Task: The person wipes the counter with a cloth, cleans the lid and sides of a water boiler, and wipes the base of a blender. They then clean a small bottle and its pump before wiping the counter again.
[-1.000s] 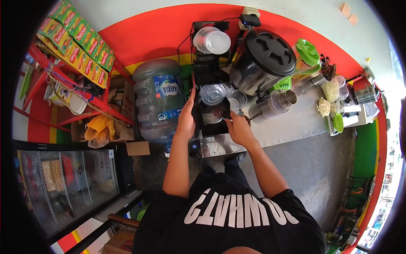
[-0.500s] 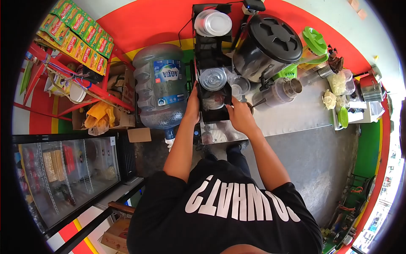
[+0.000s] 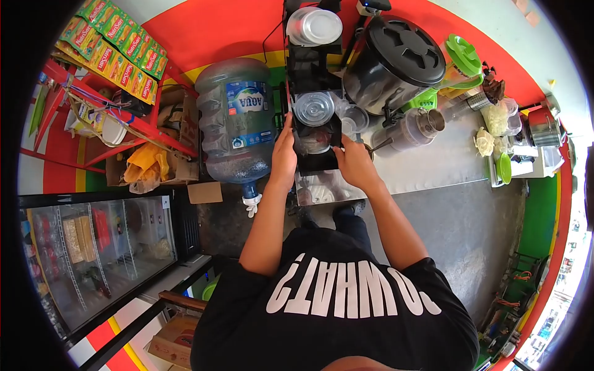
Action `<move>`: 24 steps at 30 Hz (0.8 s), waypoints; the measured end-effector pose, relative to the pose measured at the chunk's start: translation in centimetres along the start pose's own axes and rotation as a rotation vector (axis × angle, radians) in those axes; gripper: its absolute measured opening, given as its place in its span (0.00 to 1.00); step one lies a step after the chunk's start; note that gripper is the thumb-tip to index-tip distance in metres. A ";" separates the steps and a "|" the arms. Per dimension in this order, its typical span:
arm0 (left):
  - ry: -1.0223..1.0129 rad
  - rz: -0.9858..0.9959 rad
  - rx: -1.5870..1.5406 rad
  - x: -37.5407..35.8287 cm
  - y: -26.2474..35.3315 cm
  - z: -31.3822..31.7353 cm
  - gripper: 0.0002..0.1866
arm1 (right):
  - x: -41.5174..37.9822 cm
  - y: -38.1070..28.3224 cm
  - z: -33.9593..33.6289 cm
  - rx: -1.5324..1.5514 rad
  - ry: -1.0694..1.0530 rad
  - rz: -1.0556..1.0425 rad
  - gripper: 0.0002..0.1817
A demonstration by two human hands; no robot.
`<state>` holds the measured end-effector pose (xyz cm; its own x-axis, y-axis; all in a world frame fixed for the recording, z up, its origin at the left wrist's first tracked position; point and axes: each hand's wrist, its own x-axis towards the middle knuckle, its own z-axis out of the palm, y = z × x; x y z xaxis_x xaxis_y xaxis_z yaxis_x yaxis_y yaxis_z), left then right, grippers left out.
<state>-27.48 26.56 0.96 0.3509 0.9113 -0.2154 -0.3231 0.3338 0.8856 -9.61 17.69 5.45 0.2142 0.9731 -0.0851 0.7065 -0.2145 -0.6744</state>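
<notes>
A tall black holder [image 3: 322, 162] stands on the metal counter in front of me, with clear round plastic lids [image 3: 314, 109] in one compartment. In the compartment nearer me is a clear container [image 3: 315, 141] with contents I cannot make out. My left hand [image 3: 284, 154] lies flat along the holder's left side, fingers stretched out. On the opposite side, my right hand [image 3: 356, 161] grips the holder's right edge, its thumb over the rim and its other fingers partly hidden. Stacked clear cups [image 3: 314, 26] sit at the holder's far end.
A large water bottle [image 3: 238, 117] lies inverted to the left. Right of the holder are a black-lidded container [image 3: 402, 52], a metal-topped jug [image 3: 414, 131] and clear cups [image 3: 354, 119] on the steel counter [image 3: 427, 167]. A glass-door fridge [image 3: 99, 247] stands lower left.
The view has shifted slightly. My left hand has slid a little back toward me along the holder's side, fingers straighter. My right hand stays at the right edge; the holder shows no clear movement.
</notes>
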 end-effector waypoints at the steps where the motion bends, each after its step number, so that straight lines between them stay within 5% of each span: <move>1: 0.012 -0.012 0.002 0.4 0.0 0.2 0.28 | 0.0 0.1 0.1 0.001 0.007 -0.010 0.24; 8: 0.032 -0.121 -0.111 4.5 -2.6 -0.7 0.28 | 0.0 0.7 0.7 0.005 0.096 -0.070 0.16; 13: 0.058 -0.414 -0.171 1.4 1.0 1.4 0.34 | 0.0 1.1 0.6 0.017 0.096 -0.076 0.15; 17: 0.053 -0.318 -0.229 0.6 -1.6 -0.6 0.29 | 0.5 0.8 -0.9 0.192 -0.056 -0.012 0.23; 20: 0.110 -0.185 -0.113 -0.2 -3.1 -1.6 0.28 | 1.3 1.4 -1.3 0.251 -0.096 -0.030 0.18; 22: 0.086 -0.155 -0.157 -0.8 -1.6 -1.0 0.27 | 1.7 1.5 -1.2 0.314 -0.120 -0.008 0.25; 24: 0.067 0.117 -0.125 -0.3 -0.7 -0.8 0.26 | 2.0 1.4 -0.8 0.377 -0.014 0.051 0.34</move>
<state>-28.04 26.28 0.04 0.2466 0.9583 -0.1441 -0.4663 0.2477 0.8493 -7.65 19.25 4.93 0.2314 0.9636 -0.1340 0.3964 -0.2191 -0.8915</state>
